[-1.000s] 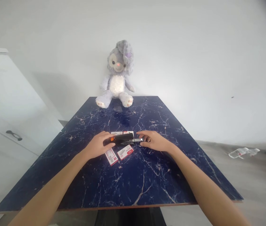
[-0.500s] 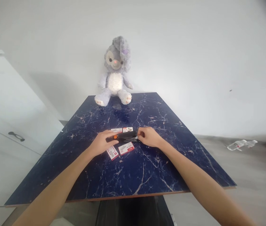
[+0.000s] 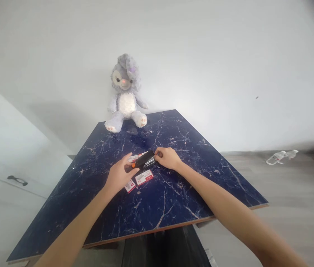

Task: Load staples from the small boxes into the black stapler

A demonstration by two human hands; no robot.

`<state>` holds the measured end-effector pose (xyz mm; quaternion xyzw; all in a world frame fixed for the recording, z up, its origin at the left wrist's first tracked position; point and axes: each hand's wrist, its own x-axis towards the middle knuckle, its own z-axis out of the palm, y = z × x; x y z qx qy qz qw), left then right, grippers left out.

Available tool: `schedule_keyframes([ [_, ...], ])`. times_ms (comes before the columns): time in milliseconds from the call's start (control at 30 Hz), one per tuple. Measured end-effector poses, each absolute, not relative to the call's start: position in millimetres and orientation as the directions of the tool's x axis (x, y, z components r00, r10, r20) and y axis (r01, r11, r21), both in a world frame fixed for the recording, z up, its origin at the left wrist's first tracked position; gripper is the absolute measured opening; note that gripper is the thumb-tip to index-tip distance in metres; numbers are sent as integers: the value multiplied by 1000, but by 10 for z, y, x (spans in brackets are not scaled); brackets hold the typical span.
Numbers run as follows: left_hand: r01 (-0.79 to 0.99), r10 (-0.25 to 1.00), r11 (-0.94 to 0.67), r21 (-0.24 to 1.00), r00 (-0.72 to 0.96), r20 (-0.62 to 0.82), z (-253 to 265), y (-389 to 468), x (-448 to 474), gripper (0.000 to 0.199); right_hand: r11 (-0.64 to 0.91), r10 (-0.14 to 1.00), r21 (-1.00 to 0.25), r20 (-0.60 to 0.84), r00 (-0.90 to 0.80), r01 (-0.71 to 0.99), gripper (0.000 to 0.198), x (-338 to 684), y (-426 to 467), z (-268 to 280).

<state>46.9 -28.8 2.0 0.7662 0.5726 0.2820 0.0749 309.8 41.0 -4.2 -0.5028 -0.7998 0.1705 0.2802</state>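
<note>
A black stapler (image 3: pixel 144 159) with an orange part at its left end and a silvery strip along its near side is held between my two hands, tilted with its right end farther away. My left hand (image 3: pixel 118 172) grips the left end between thumb and fingers. My right hand (image 3: pixel 168 158) pinches at the right end, where its fingertips hide the detail. Just in front of the stapler lies a small red-and-white box (image 3: pixel 145 177), with another small box (image 3: pixel 130 186) to its left. Behind the stapler, more red-and-white packaging (image 3: pixel 137 157) is partly covered.
A dark blue marble-patterned table (image 3: pixel 173 200) carries all this. At its far edge sits a grey plush toy (image 3: pixel 126 100) against the wall. A white cabinet (image 3: pixel 9 148) stands at the left. On the floor at the right lies a clear plastic bottle (image 3: pixel 281 157).
The stapler has turned, its right end swinging away from me and its left end nearer. Both hands keep their hold. The whole view has shifted and tilted slightly.
</note>
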Motion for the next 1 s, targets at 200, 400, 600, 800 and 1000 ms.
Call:
schedule_keyframes([
  [200,694,863,-505,512,413,291,141,-421,653,44,418,906,-661,260,-333,623,24,3275,491,-23],
  [400,832,872,-400,385,216,439,124,-184,286,38,435,885,-700,215,-414,567,29,3328,543,-74],
  [600,770,939,-343,538,293,179,80,-193,207,37,445,880,-702,227,-418,556,51,3274,450,-46],
  [800,732,884,-453,510,443,149,162,-344,418,30,412,896,-725,213,-389,552,58,3251,399,-20],
  [1000,755,885,-466,461,404,233,92,-348,479,39,459,869,-692,220,-443,557,59,3230,426,-61],
])
